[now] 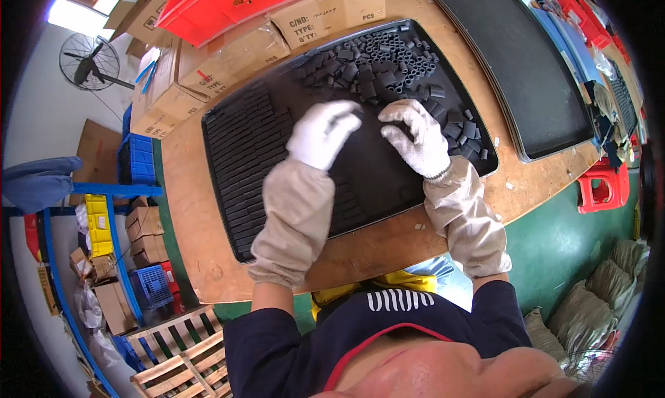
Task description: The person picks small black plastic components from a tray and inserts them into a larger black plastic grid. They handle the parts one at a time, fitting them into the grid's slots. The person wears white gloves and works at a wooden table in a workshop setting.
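Both my hands wear white knit gloves and hover above a large black tray [377, 187]. My left hand [321, 135] is over the tray's middle, thumb and fingers bent and apart, with no piece that I can make out between them. My right hand [418, 138] faces it from the right, fingers curled and thumb apart, also showing nothing held. Black flat pieces [246, 145] lie in close rows along the tray's left side. Loose black short tubes [415, 69] and flat pieces [367, 86] are heaped at the far side, running down to the right beside my right hand.
The tray rests on a wooden table [187, 225]. Cardboard boxes [225, 62] and a red bin [208, 10] stand along its far edge. Another black tray [519, 58] lies at the right. A red stool [604, 187] and a wooden pallet [183, 356] are on the floor.
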Tool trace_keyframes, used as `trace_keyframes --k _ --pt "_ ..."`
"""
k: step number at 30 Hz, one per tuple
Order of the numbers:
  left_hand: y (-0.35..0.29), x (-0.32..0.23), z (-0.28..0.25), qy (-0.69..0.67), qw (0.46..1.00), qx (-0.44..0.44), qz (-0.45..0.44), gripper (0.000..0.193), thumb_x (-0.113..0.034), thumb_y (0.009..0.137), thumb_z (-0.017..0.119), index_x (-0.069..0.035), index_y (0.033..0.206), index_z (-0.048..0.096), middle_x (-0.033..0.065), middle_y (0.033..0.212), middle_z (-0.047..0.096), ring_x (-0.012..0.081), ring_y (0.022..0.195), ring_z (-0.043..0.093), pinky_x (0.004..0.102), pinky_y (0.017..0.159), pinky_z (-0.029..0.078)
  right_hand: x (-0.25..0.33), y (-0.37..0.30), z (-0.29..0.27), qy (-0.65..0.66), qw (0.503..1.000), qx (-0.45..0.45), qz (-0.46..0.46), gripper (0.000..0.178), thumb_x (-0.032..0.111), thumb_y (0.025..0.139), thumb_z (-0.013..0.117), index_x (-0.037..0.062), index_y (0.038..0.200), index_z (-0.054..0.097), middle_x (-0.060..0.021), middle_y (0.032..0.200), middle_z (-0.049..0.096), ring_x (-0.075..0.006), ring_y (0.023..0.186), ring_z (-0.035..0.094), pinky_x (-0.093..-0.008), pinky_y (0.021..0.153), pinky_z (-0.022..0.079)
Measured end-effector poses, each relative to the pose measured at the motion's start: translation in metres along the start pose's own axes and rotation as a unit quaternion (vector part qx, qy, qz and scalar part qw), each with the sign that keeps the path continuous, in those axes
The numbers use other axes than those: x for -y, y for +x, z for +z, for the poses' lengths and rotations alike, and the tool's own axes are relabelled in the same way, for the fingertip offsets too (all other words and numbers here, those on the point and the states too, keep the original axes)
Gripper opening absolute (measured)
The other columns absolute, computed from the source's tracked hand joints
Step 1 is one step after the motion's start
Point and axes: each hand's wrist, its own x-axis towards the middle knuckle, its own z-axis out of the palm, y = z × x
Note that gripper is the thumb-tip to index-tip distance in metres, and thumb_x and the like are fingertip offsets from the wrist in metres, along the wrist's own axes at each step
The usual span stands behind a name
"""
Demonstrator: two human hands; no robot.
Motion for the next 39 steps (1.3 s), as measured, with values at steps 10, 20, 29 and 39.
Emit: trace_keyframes --k 10,20,29,39 --pt "0.05 0.096 -0.107 0.425 0.905 -0.012 -0.036 0.024 -0.032 0.086 0.074 -0.021 0.107 0.076 0.0117 0.112 0.064 0.0321 0.102 0.064 0.0386 0.09 0.052 -0.006 -0.004 0.005 -0.026 0.999 -0.027 0.022 0.021 0.007 0.084 0.071 0.007 0.105 0.066 -0.0124 0.103 0.069 -0.0346 0.094 0.067 -0.0397 0.082 0.055" --pt "0.057 0.083 -0.112 0.507 0.848 0.152 -0.014 0.042 -0.009 0.09 0.055 -0.032 0.125 0.064 0.0064 0.122 0.065 0.034 0.109 0.063 0.0419 0.092 0.053 -0.006 -0.004 0.003 -0.032 0.999 -0.023 0.01 0.017 0.004 0.085 0.067 0.0038 0.102 0.066 -0.0142 0.101 0.069 -0.0338 0.093 0.067 -0.0387 0.082 0.054" --pt "0.021 -0.007 -0.035 -0.055 0.99 0.083 -0.104 0.05 -0.023 0.103 0.05 -0.016 0.151 0.041 0.0025 0.101 0.066 0.0037 0.064 0.048 0.0202 0.055 0.042 -0.006 -0.004 0.005 -0.037 0.997 -0.059 -0.044 0.02 0.013 0.088 0.068 0.0087 0.107 0.067 -0.013 0.096 0.068 -0.0329 0.087 0.067 -0.0397 0.077 0.055" --pt "0.002 -0.016 0.039 -0.397 0.871 0.248 -0.147 0.075 -0.061 0.094 0.056 -0.008 0.145 0.04 -0.0062 0.083 0.056 -0.0022 0.051 0.029 0.0153 0.043 0.02 -0.001 -0.004 0.009 -0.018 0.992 -0.046 -0.113 0.035 0.017 0.07 0.079 0.0125 0.103 0.068 -0.01 0.114 0.062 -0.0319 0.104 0.063 -0.044 0.084 0.053"
